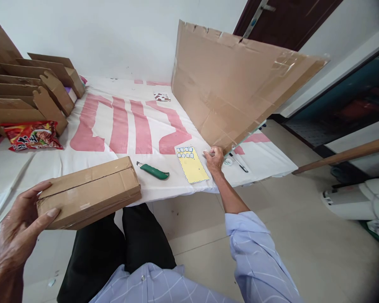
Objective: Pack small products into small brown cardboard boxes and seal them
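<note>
My left hand (27, 223) grips the left end of a closed cardboard box (91, 191), thumb on top. The box is tilted at the table's front edge. My right hand (214, 160) rests on the table with its fingers pinched together; what they hold, if anything, is too small to make out. Just left of that hand lies a yellow sticker sheet (194, 168) with rows of pale blue-edged labels at its top. Between the box and the sheet lies a green utility knife (154, 171).
Several open cardboard boxes (19, 90) stand at the left behind a red noodle packet (33, 135). A large cardboard panel (236, 84) stands upright at the right. Beside it lie a black pen (239, 163) and a small white roll (228, 161). A patterned card (161, 97) lies farther back.
</note>
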Motion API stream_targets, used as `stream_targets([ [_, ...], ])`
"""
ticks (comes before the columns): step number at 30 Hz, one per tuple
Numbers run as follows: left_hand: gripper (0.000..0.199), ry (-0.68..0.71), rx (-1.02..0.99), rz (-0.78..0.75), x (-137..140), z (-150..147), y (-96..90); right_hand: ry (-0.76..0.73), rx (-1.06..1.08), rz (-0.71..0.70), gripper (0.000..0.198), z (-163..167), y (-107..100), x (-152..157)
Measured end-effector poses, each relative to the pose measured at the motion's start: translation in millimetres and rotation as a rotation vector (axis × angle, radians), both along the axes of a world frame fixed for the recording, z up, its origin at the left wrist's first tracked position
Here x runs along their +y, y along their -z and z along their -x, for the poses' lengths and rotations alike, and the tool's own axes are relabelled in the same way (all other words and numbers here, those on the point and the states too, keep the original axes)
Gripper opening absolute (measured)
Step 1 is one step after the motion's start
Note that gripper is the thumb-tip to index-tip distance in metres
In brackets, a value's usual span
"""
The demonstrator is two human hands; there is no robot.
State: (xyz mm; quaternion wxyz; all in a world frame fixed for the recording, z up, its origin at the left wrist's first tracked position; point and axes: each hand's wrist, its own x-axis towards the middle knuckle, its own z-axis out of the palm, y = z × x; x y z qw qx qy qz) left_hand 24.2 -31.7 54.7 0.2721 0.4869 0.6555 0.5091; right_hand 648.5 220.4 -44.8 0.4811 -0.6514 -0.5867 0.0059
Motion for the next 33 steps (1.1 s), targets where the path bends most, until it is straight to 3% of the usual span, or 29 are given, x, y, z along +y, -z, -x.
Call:
stream_targets([
  [9,0.067,-0.002,0.029,0.011,-2,-2,-0.2,-0.024,-0.032,0.032,0.011,-2,3,2],
  [33,0.066,0.007,0.050,-0.029,-2,-6,-4.4,0.074,-0.135,0.201,0.034,-6,10,11],
])
